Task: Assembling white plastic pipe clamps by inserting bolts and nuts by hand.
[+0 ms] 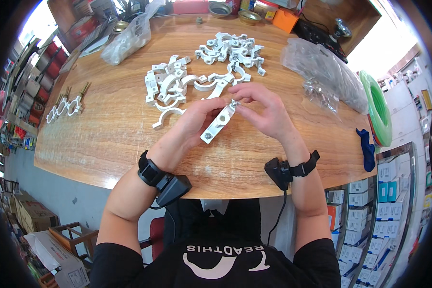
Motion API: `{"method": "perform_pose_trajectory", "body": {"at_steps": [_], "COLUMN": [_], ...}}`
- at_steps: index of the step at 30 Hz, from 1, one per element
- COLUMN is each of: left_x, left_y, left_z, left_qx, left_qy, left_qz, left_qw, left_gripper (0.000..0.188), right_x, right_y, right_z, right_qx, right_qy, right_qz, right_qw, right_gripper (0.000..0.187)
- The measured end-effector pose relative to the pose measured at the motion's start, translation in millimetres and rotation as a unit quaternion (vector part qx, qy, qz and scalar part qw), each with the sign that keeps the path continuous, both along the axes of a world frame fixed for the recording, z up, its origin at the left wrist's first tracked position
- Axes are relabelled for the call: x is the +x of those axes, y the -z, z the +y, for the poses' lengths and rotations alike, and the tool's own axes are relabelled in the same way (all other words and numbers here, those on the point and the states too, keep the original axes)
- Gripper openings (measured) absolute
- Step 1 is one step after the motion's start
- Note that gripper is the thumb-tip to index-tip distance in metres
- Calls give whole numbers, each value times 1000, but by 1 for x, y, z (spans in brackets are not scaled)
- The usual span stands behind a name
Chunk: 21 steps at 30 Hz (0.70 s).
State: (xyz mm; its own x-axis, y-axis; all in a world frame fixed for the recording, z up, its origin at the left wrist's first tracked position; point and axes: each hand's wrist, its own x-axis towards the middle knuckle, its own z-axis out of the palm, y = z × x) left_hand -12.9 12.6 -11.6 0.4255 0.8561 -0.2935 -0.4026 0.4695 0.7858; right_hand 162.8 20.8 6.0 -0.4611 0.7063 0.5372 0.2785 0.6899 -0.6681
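Note:
My left hand grips a white plastic pipe clamp above the wooden table; a metal screw sits in the clamp's lower end. My right hand pinches a small metal screw or nut at the clamp's upper end. Just beyond my hands lie two heaps of loose white clamp halves, one nearer and one farther back. Black sensor bands wrap both wrists.
Three assembled clamps with brass screws lie at the table's left. A clear bag of white parts sits at back left, clear bags of metal hardware at right. A green hose coil and blue cloth hang past the right edge.

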Motion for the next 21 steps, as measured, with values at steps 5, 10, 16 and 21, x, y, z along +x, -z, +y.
{"method": "perform_pose_trajectory", "body": {"at_steps": [5,10,16,21], "left_x": [1,0,0,3], "left_y": [-1,-1,2,-2], "left_z": [1,0,1,0], "left_qx": [1,2,-12,-10], "left_qy": [8,1,7,1], "left_qz": [-1,5,-1,0], "left_qw": [1000,1000,1000,1000], "left_gripper": [21,21,22,22], "right_x": [2,0,1,5], "right_y": [1,1,-2,3], "right_z": [1,2,-2,3], "right_qx": [15,30,-20,24], "right_qy": [-4,-9,11,-10], "right_qz": [-8,-9,2,-13], "right_qw": [1000,999,1000,1000], "right_gripper": [11,10,11,12]}}
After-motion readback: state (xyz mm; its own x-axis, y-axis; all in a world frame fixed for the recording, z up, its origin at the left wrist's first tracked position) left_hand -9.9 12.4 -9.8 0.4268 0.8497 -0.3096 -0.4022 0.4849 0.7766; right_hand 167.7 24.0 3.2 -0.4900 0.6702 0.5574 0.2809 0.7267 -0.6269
